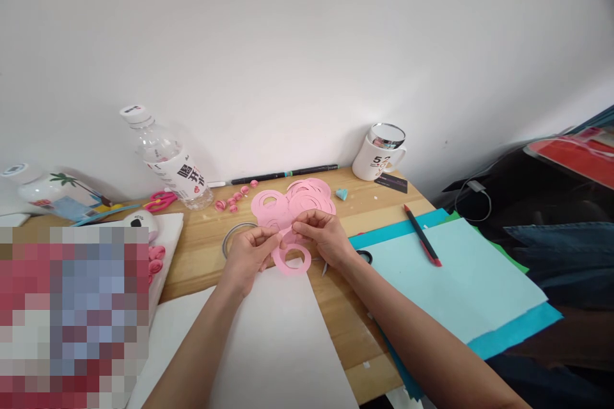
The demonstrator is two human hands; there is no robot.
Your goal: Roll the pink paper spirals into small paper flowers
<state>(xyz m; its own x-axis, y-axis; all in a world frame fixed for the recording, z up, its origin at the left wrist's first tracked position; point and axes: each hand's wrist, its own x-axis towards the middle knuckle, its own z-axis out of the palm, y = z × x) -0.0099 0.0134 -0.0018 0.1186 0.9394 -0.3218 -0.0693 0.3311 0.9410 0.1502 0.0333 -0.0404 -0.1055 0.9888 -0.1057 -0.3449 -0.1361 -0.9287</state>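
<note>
Together, left hand [249,255] and right hand [325,236] in pinches on pink paper [287,238]

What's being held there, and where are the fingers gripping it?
Pink paper, pinched on its left side by the left hand and its right side by the right hand. Whether the pink ring below is attached is unclear.

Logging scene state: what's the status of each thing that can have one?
Left hand: pinching pink paper
Right hand: pinching pink paper
Clear bottle: capped
Palm-tree bottle: capped
Mug: upright
Pink cutouts: overlapping
Pen: lying on pale-blue sheet
Pink scissors: open or shut unclear
</note>
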